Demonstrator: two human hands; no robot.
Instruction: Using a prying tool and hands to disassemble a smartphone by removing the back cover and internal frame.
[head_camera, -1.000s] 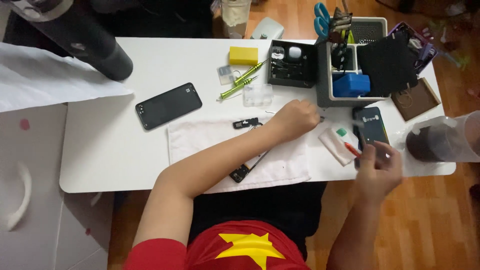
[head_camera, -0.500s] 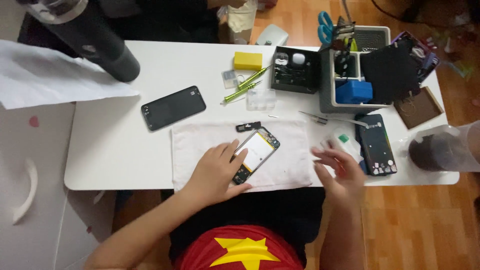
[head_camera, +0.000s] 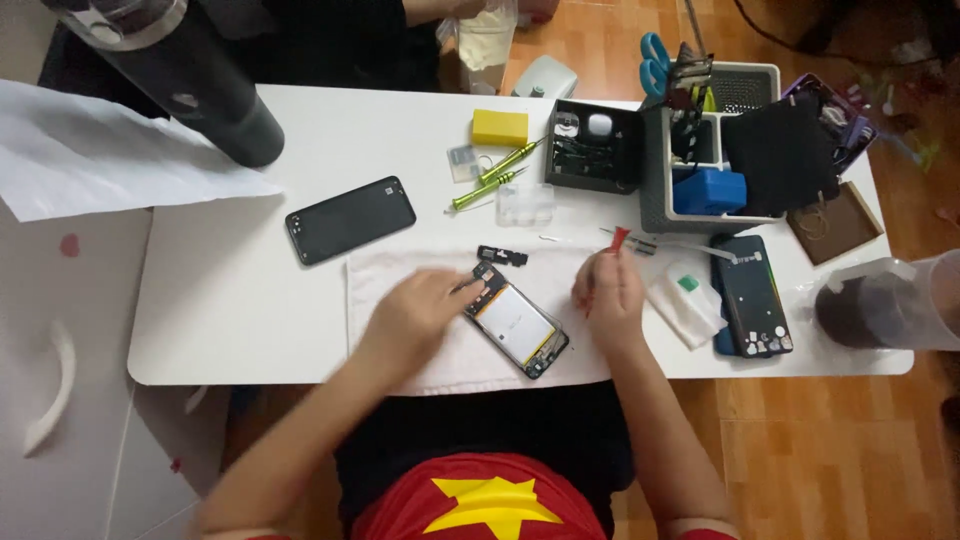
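Note:
An opened phone (head_camera: 517, 329) with its white battery showing lies tilted on a white cloth (head_camera: 400, 360) near the table's front edge. My left hand (head_camera: 415, 310) rests on the cloth, fingertips touching the phone's upper left end. My right hand (head_camera: 607, 290) is just right of the phone, fingers closed on a thin red-tipped tool (head_camera: 612, 250) that points up and away. A small black part (head_camera: 502, 256) lies on the cloth above the phone.
On the white table (head_camera: 220, 320): a black phone back cover (head_camera: 350, 220), green screwdrivers (head_camera: 490, 178), a yellow block (head_camera: 499, 127), a black parts box (head_camera: 592, 146), a grey organiser (head_camera: 700, 140), a second phone (head_camera: 752, 296), a white packet (head_camera: 684, 303). A dark cylinder (head_camera: 190, 80) stands far left; a cup (head_camera: 880, 305) at right.
My left hand drew back from the table's right side onto the opened phone. My right hand left the second phone, came in beside the opened one, and now holds a red-tipped tool.

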